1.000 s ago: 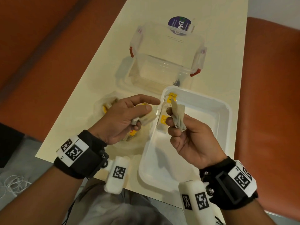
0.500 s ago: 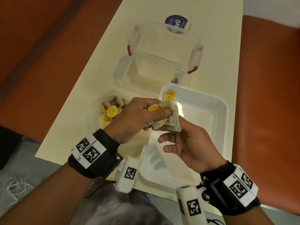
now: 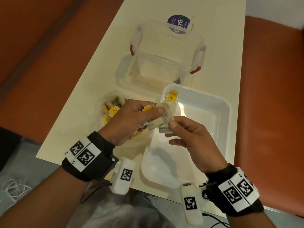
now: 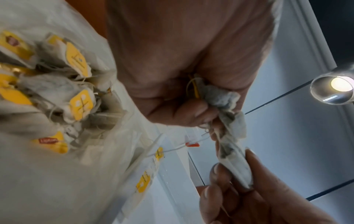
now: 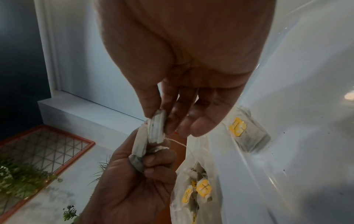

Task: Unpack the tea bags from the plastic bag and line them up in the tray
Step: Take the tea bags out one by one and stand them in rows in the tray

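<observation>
A cream table (image 3: 105, 66) is carrying everything, and on it the white tray (image 3: 227, 122) is standing in front of the person, with a clear lidded box (image 3: 166, 51) behind it. Left of the tray the plastic bag (image 3: 100, 109) is lying open, and many tea bags with yellow tags are still waiting inside it. Two tea bags (image 3: 171, 96) are already lying in the far left corner of the tray.

Above the left edge of the tray both hands are meeting. The left hand (image 3: 131, 119) is curling around a small bundle of tea bags (image 3: 164, 116), with the thumb pressing on top. The right hand (image 3: 189, 139) is pinching the end of this bundle between thumb and fingers.

The risk here is probably the strings: a thin thread (image 4: 172, 149) is hanging between the bags, so pulling one bag away may be dragging others with it, or tearing the thin paper. A bag may also be falling outside the tray, because the bundle is hovering just over its rim.
</observation>
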